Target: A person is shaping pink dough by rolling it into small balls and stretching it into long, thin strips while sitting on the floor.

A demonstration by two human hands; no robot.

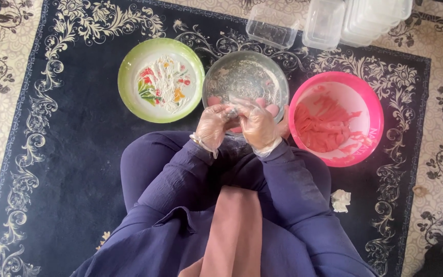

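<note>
Both my hands wear thin clear plastic gloves and meet over the near rim of a glass bowl (pixel 245 77) dusted with white powder. My left hand (pixel 212 125) and my right hand (pixel 257 123) press together around a small pale piece (pixel 230 112) between the fingertips. What the piece is cannot be made out. A pink plastic bowl (pixel 373 100) to the right holds several pink raw strips (pixel 324 125). A green-rimmed plate (pixel 129 66) with a flower print and white powder lies to the left.
I sit on a dark blue carpet (pixel 67 154) with pale floral scrolls, knees under my arms. Stacked clear plastic containers (pixel 324 23) stand at the back right. A crumpled white scrap (pixel 340 200) lies by my right knee.
</note>
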